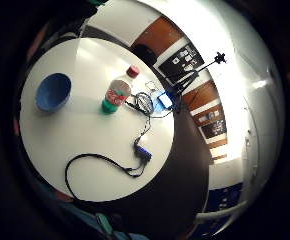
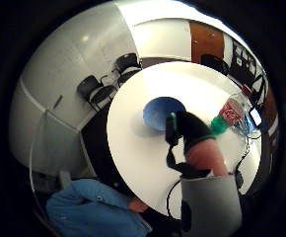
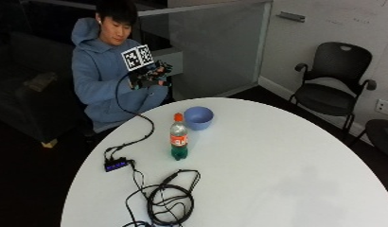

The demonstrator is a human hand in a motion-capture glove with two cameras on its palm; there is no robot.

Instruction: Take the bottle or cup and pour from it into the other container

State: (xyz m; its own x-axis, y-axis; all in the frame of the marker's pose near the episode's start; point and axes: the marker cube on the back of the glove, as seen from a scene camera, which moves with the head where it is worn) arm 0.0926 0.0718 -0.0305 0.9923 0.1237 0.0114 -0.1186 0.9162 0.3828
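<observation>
Right now, gloved right hand [image 3: 146,75] raised at chest height off the table's far edge, fingers loosely curled, gripping nothing. Soda bottle [image 3: 178,137] upright on the round white table [image 3: 276,170], red cap on, just beside the blue bowl [image 3: 198,117] near that far edge.

A round white bench [image 3: 276,161] carries an upright plastic bottle [image 3: 178,138] with a red cap and, just beside it, a blue bowl [image 3: 198,117]. Near one edge lie a small black hub [image 3: 116,164] and a coil of black cables [image 3: 170,198].
</observation>
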